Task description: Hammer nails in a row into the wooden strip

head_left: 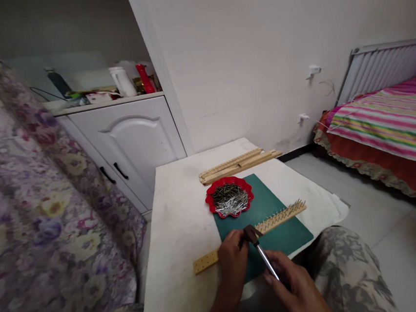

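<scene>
My right hand (297, 284) grips a hammer (266, 260) with a dark head and a shiny metal shaft. The hammer head is over a narrow wooden strip (206, 262) that lies slantwise across a green mat (267, 197). Many nails (290, 210) stand up along the strip's right part, while rows of small holes or dots mark its left end. Across the strip lies my left hand (233, 257), its fingers closed beside the hammer head; what they pinch is hidden. A red scalloped bowl (209, 201) full of loose nails (231, 199) sits on the mat's far left corner.
Several more wooden strips (241, 164) lie at the back of the white table (176, 213). A floral curtain (49, 191) hangs at left, near a white cabinet (133, 143). To the right is a bed (392, 128) with a striped cover.
</scene>
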Available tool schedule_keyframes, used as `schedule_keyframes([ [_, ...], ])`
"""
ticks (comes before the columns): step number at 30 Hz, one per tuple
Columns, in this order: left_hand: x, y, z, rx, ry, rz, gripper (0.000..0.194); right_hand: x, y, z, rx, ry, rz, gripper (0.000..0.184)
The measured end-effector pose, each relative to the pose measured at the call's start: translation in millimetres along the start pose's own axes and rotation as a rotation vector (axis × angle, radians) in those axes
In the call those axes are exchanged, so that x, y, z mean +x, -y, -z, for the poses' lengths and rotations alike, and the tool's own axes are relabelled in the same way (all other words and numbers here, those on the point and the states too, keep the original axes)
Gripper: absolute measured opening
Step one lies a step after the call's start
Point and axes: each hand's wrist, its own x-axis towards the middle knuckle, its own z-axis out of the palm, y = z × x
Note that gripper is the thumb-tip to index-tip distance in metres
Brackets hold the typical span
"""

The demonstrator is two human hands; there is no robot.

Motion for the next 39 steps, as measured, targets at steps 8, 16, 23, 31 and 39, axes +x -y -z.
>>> schedule_keyframes([
  [8,0.6,3.3,-1.8,0.032,0.007,-0.008,0.016,-1.0,4.9,1.6,0.066,0.006,-0.046,0.029],
  [16,-2.1,9.6,12.0,0.077,0.007,-0.139,0.014,-5.8,-12.1,5.6,0.242,-0.154,-0.091,0.034],
  [23,-13.2,25.7,21.9,0.289,0.023,-0.157,0.027,-4.8,-14.5,11.6,0.314,-0.161,-0.144,0.037],
  [31,-16.2,24.0,13.7,0.293,0.028,-0.187,0.026,-4.0,-21.8,11.2,0.313,-0.112,-0.098,0.034],
  [39,33.2,4.0,35.2,0.391,-0.030,-0.243,0.017,-3.4,-36.0,12.7,0.365,-0.094,-0.139,0.039],
])
